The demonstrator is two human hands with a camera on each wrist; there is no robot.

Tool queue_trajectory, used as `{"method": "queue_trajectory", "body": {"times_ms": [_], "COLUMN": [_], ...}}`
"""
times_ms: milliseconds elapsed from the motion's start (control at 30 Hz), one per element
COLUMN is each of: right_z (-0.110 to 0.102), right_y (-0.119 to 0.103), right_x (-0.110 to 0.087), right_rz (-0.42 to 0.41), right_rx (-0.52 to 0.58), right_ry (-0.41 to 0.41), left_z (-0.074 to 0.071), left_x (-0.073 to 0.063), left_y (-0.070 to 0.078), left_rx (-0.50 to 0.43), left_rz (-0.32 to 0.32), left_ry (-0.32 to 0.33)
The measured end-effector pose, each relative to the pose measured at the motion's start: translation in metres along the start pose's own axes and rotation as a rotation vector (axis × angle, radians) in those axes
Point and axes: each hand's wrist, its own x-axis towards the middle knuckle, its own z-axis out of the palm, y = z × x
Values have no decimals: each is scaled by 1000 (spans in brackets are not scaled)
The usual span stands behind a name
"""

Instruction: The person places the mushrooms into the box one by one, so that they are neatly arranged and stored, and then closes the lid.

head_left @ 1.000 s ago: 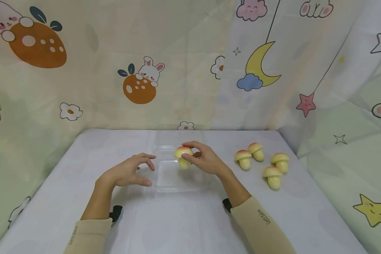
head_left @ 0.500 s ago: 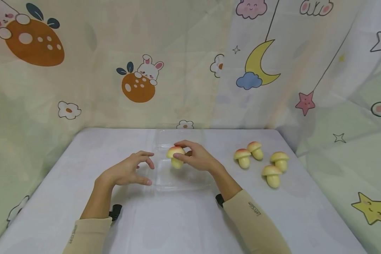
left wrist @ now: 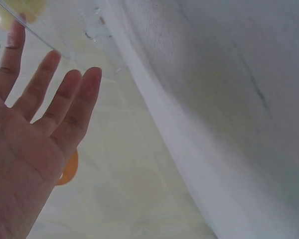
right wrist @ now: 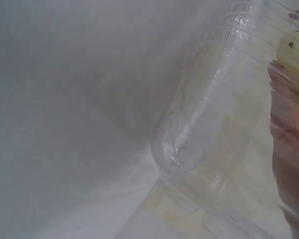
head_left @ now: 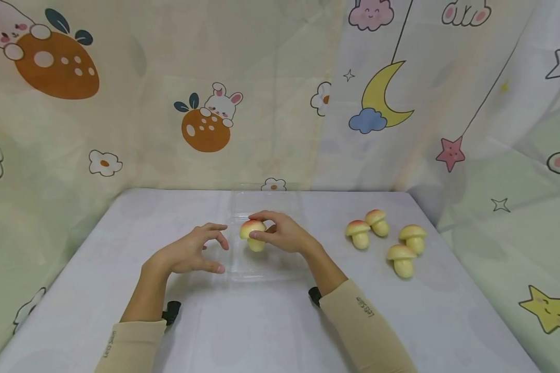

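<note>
My right hand (head_left: 284, 235) pinches a yellow toy mushroom (head_left: 256, 245) with a reddish cap top, stem downward, between thumb and fingers. The mushroom overlaps the left part of a clear plastic container (head_left: 270, 269) with its lid standing raised at the back. Beside the container's left edge, my left hand (head_left: 186, 254) holds nothing, its thumb and fingers spread apart. The left wrist view has those fingers (left wrist: 72, 112) stretched out close to the clear wall. Through the plastic in the right wrist view, part of the right hand (right wrist: 289, 149) shows at the right edge.
Several more toy mushrooms (head_left: 403, 267) lie on the white-covered table (head_left: 261, 331) to the right of the container. A printed cloth curtain (head_left: 280, 129) hangs behind the table and along its sides.
The right hand has carried the mushroom leftward across the container, and it sits slightly lower than half a second ago. My left hand and the mushrooms on the table have stayed put.
</note>
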Motion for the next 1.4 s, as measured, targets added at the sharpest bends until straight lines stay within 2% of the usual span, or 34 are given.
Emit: {"method": "queue_trajectory", "body": {"times_ms": [467,667,900,1400], "right_z": [-1,4,10,15], "right_y": [0,2,5,5], "right_x": [12,18,23,24], "right_rz": [28,43,5,44], "right_rx": [-131,-121,-125,-150], "right_ry": [-33,-57,-80,-67], "left_z": [-2,-2,-2,-2], "left_x": [-2,-2,-2,-1], "left_y": [0,-1,1,0], "left_rx": [-12,-17,-14,-32], "left_rz": [-12,-13,-16,-12], "left_ry": [-12,-12,-16,-25]}}
